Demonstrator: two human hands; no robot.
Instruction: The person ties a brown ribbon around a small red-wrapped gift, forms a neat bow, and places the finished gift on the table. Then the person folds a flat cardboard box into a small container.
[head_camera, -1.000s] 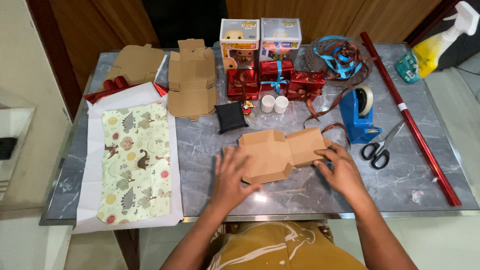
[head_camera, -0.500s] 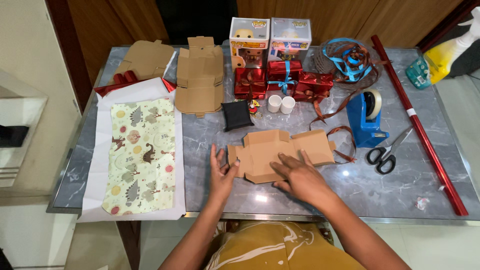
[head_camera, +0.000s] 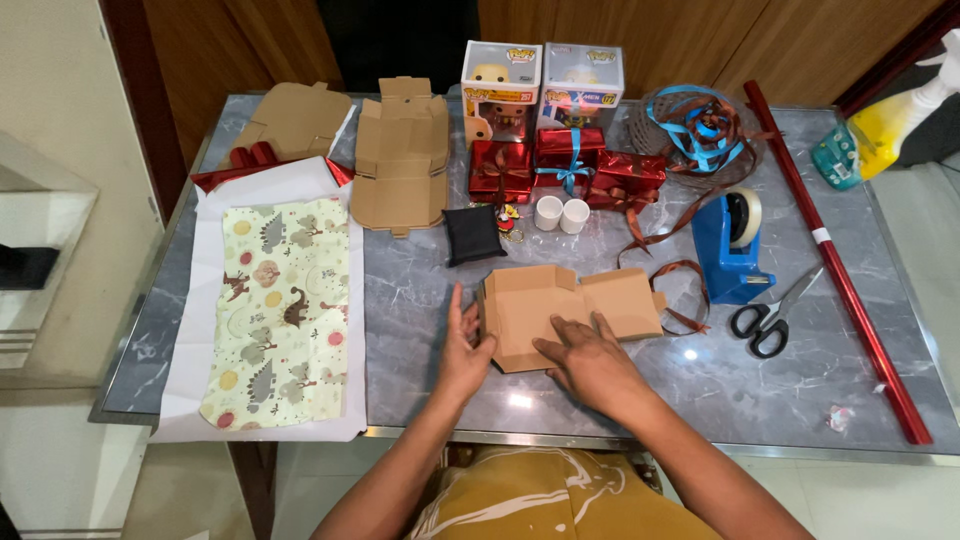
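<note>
Now the flat brown cardboard box blank (head_camera: 565, 312) lies on the grey marbled desk (head_camera: 420, 300), a little right of the centre of the frame and near the lower edge. Compared with half a second ago, its left flap stands up instead of lying flat, so the folding of the box seems to have begun on that side. The left hand (head_camera: 464, 352) stands on its edge against this raised flap, fingers (head_camera: 458, 305) straight and together, pushing and not gripping. The right hand (head_camera: 590, 362) has stayed flat on the lower part of the blank, palm down, fingers spread wide, holding nothing, only pressing the cardboard to the desk. Both forearms come up from the bottom of the frame. Just above the blank is a small black pouch (head_camera: 472, 233) and two white cups (head_camera: 560, 214). To the right are a blue tape dispenser (head_camera: 733, 250) and black scissors (head_camera: 768, 315). At the left lies dinosaur-printed wrapping paper (head_camera: 280, 310).
</note>
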